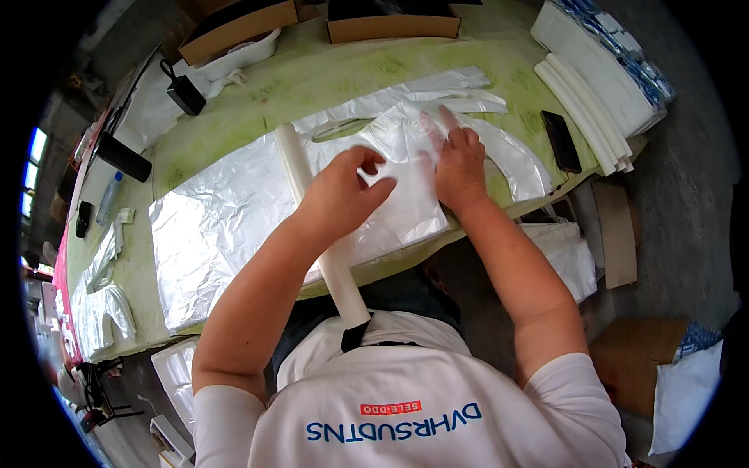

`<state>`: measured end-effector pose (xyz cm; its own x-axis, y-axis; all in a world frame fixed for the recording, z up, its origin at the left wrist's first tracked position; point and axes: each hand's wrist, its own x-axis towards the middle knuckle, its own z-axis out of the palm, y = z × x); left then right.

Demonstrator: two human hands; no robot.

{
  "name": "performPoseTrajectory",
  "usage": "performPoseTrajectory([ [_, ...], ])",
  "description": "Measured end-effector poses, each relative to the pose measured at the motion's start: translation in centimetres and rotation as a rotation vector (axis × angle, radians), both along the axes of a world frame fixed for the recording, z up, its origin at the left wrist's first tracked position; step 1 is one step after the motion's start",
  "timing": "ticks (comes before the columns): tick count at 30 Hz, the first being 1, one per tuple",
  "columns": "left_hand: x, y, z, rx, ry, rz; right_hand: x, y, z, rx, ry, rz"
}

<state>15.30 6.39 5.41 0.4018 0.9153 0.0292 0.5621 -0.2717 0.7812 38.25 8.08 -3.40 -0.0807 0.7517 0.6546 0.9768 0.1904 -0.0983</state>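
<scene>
So both bare hands are over a big shiny see-through plastic sheet [218, 210], which lies spread on a table with a pale green patterned cover [503, 62]. It's crinkled all over, with a wide part to the left and curved strap-like strips toward the far side and the right.

Left hand [339, 195] is above the middle of the sheet, thumb and fingers curled toward each other with a clear gap between — I see nothing held in it. A white tube [341, 285] lies slanted across the sheet, passing under that hand and wrist, its near end sticking out past the table edge toward the white shirt [374, 390].

Right hand [460, 168] is down on the right part of the sheet, fingers pointing away and some of them showing hazily through the film. Can't tell if it's pinching the plastic or just pressing on it.

Around that: black phone [560, 142] off to the right, near some white rolls [585, 117] side by side, which lie next to a white stack [597, 66]. Cardboard box [394, 29] at the far edge. On the left there's a black block with a loop [185, 93], a black cylinder [123, 157] and a clear bottle [109, 199] — plus a smaller crumpled piece of plastic [105, 312] near the corner
</scene>
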Motion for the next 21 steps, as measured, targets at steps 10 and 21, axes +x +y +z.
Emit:
performPoseTrajectory([
  [10, 5.7, 7.9, -2.7, -0.202, -0.251, 0.223, 0.7, 0.6, -0.1, -0.082, 0.045, 0.221],
  [21, -14.3, 0.0, 0.1, -0.114, -0.831, 0.656, 3.6, 2.5, -3.0, -0.086, 1.057, 0.11],
])
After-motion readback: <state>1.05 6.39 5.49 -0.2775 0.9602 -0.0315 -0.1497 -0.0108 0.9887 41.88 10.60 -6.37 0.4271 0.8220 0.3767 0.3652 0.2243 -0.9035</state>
